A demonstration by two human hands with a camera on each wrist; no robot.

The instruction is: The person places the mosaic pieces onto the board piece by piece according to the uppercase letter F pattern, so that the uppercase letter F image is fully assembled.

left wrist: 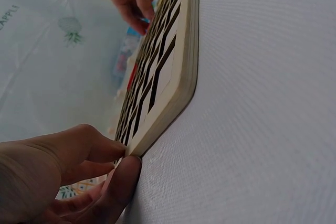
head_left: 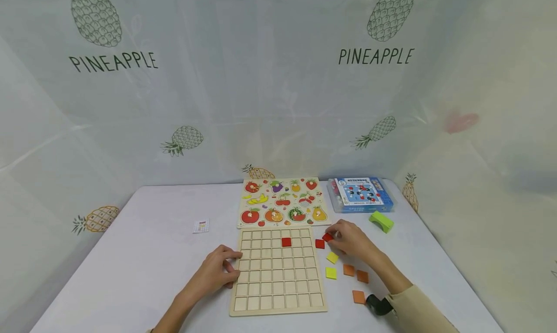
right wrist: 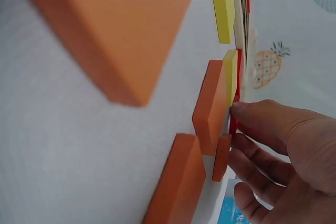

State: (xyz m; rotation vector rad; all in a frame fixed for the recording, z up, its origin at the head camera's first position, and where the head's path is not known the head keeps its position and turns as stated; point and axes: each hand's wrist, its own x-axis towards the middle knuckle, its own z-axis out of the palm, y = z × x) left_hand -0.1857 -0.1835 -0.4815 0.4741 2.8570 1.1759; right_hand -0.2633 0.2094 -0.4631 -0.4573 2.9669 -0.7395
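A wooden grid board (head_left: 278, 275) lies flat, with a red square tile (head_left: 286, 242) in one of its far cells. My left hand (head_left: 216, 270) holds the board's left edge; in the left wrist view, thumb and fingers (left wrist: 100, 153) bear on the rim. Just beyond the board's right side, my right hand (head_left: 350, 238) pinches another red tile (right wrist: 234, 121) between thumb and fingers. A further red tile (head_left: 319, 244) lies beside that hand. Two yellow tiles (head_left: 331, 273) and three orange tiles (head_left: 359, 296) lie closer to me, right of the board.
Behind the grid board lies a fruit picture board (head_left: 283, 202). A blue boxed set (head_left: 363, 195) stands at the back right, with a green arched block (head_left: 381, 222) in front. A small printed card (head_left: 201, 226) is on the left of the white table (head_left: 143, 246).
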